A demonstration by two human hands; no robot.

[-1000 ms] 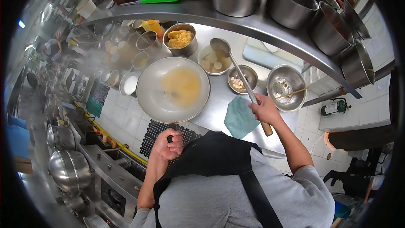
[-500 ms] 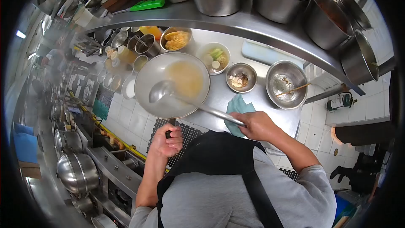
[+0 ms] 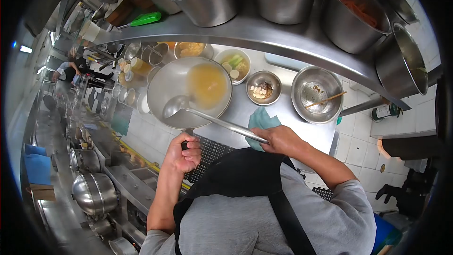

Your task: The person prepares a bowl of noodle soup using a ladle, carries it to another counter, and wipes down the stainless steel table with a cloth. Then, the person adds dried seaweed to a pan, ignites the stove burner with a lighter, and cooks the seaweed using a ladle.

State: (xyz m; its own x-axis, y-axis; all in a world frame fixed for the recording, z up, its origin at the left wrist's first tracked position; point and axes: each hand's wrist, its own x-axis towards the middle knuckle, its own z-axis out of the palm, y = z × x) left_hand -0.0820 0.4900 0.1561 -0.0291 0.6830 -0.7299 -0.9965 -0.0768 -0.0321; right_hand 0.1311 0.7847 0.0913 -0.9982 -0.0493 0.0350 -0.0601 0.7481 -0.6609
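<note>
Gripping a black handle point(image 3: 185, 145) at the near edge of the wok point(image 3: 163, 82), left hand point(image 3: 184, 154) is curled in a fist, fingers wrapped tight. Right hand point(image 3: 282, 140) is clasped round the shaft of a long metal ladle point(image 3: 214, 120), fingers pressed in on it, knuckles up. Wok sits in front of the body, left of the metal table's point(image 3: 306, 132) middle; can't tell what supports it. Yellowish liquid point(image 3: 207, 86) pools on its right side; ladle head lies inside the wok, left of and near the pool, hollow side not clear. Shaft runs over the wok's near rim, contact unclear, and across a teal cloth point(image 3: 264, 119) on the table. Beyond the cloth: small metal bowl point(image 3: 264, 76) with pale chunks and darker bits; to its right, larger metal bowl point(image 3: 306, 81) with a thin stick point(image 3: 325, 100) leaning across. White bowl point(image 3: 249, 66) with green pieces and pale rounds stands just beside the wok's far right rim. Metal shelf point(image 3: 226, 34) spans above, carrying deep metal pots point(image 3: 282, 7) and a green-handled tool point(image 3: 144, 20). Black perforated mat point(image 3: 212, 153) shows on the floor below.
</note>
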